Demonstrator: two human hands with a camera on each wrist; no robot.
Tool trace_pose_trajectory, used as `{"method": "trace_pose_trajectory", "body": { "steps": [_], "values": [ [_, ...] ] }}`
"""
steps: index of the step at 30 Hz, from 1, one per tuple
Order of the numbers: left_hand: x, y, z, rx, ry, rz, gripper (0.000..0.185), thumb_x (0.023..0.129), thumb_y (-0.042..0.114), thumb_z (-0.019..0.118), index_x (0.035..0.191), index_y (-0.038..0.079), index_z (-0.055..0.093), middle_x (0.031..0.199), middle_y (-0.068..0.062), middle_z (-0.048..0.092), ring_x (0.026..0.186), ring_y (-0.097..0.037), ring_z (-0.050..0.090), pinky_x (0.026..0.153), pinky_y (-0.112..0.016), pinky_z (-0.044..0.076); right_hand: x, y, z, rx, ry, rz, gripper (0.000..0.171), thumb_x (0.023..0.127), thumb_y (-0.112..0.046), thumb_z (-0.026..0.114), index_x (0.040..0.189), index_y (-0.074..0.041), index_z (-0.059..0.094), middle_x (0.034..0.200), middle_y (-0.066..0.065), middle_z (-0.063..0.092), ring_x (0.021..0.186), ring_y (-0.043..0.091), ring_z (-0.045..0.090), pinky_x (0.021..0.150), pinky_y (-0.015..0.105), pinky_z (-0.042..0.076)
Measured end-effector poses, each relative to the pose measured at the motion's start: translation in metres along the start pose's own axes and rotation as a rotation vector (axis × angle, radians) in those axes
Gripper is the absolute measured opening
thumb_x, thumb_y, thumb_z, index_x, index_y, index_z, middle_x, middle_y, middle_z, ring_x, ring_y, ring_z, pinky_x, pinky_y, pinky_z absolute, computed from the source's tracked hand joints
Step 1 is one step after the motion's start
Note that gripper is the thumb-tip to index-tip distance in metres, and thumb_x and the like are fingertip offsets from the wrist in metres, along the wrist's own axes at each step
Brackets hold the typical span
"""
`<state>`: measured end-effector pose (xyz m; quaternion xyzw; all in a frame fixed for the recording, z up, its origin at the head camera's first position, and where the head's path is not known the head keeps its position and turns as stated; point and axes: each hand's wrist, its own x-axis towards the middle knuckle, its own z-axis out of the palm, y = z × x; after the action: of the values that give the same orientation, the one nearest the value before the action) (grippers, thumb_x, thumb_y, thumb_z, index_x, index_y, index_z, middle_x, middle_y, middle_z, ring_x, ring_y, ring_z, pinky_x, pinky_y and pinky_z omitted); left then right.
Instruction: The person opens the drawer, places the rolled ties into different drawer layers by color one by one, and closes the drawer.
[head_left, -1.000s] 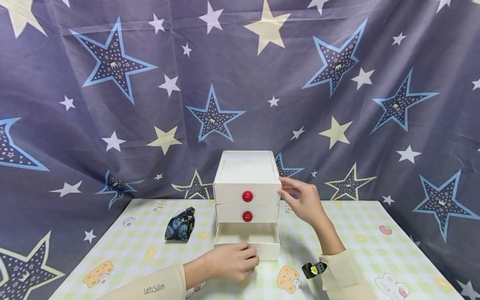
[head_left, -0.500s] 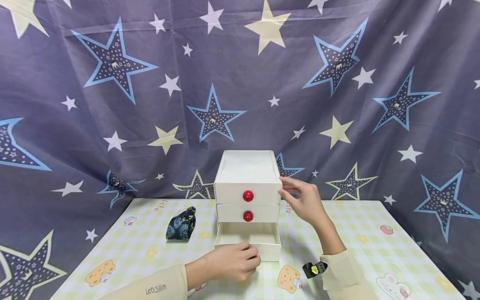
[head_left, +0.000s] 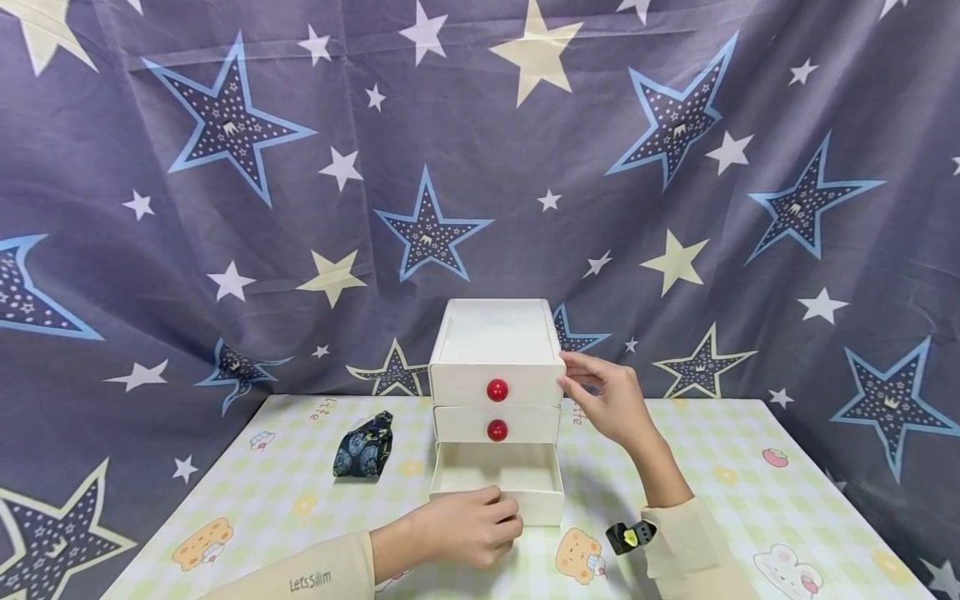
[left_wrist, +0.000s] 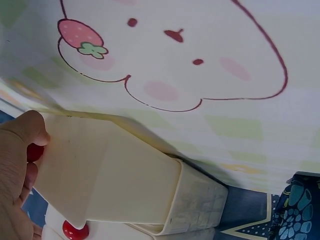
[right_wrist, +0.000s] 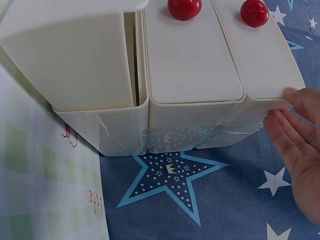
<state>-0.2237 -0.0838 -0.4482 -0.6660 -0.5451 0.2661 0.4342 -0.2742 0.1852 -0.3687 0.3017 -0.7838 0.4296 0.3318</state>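
Glossy round red knob (left_wrist: 35,152) pinched between thumb and fingers of my left hand (head_left: 476,527). It belongs to the white plastic bottom drawer (head_left: 543,507), which stands part-way out of the boxy white plastic cabinet (head_left: 495,332) on the pale green-checked worktop (head_left: 270,492); upper two drawers (head_left: 461,385) closed. My right hand (head_left: 611,400) grips the cabinet's upper front corner, thumb in front, fingers at the side. Dark blue patterned cloth pouch (head_left: 363,450) sits apart, to the left.

Risks, as I judge: too hard a pull could bring the drawer clear and drop its front. Should my right grip slip, the cabinet may slide or tip towards me. Skewed force could jam the drawer; the smooth knob might escape my fingers.
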Motion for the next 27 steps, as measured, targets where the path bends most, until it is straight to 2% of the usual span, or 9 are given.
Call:
{"method": "trace_pose_trajectory", "body": {
  "steps": [6, 13, 22, 27],
  "values": [
    [-0.001, 0.004, 0.0, -0.011, -0.036, 0.016, 0.057, 0.109, 0.001, 0.027, 0.082, 0.031, 0.069, 0.095, 0.007, 0.06, 0.086, -0.014, 0.051, 0.07, -0.026, 0.047, 0.0, 0.001, 0.001, -0.002, -0.001, 0.002, 0.036, 0.089, -0.001, 0.079, 0.124, 0.001, 0.071, 0.105, 0.014, 0.076, 0.093, 0.027, 0.076, 0.079, 0.032, 0.061],
    [0.0, 0.007, -0.006, -0.023, -0.062, -0.005, 0.042, 0.108, 0.008, 0.041, 0.085, 0.029, 0.07, 0.097, 0.007, 0.06, 0.088, -0.014, 0.052, 0.073, -0.026, 0.047, 0.0, 0.001, 0.0, -0.007, -0.001, 0.01, 0.036, 0.089, -0.001, 0.079, 0.124, 0.0, 0.072, 0.105, 0.014, 0.077, 0.092, 0.027, 0.076, 0.078, 0.034, 0.062],
    [0.002, 0.009, -0.012, -0.03, -0.088, -0.003, 0.037, 0.105, 0.01, 0.044, 0.084, 0.028, 0.069, 0.096, 0.009, 0.059, 0.089, -0.013, 0.052, 0.073, -0.026, 0.047, 0.0, 0.0, 0.0, -0.026, -0.002, -0.004, 0.036, 0.088, -0.002, 0.08, 0.124, 0.0, 0.072, 0.103, 0.014, 0.077, 0.09, 0.026, 0.076, 0.077, 0.035, 0.062],
    [0.003, 0.01, -0.013, -0.04, -0.08, 0.011, 0.037, 0.105, 0.009, 0.044, 0.088, 0.027, 0.071, 0.099, 0.007, 0.06, 0.089, -0.014, 0.052, 0.074, -0.026, 0.048, 0.0, 0.001, 0.0, -0.029, -0.004, 0.0, 0.036, 0.088, -0.002, 0.08, 0.124, -0.001, 0.072, 0.102, 0.013, 0.077, 0.089, 0.025, 0.076, 0.077, 0.033, 0.062]
  ]
}}
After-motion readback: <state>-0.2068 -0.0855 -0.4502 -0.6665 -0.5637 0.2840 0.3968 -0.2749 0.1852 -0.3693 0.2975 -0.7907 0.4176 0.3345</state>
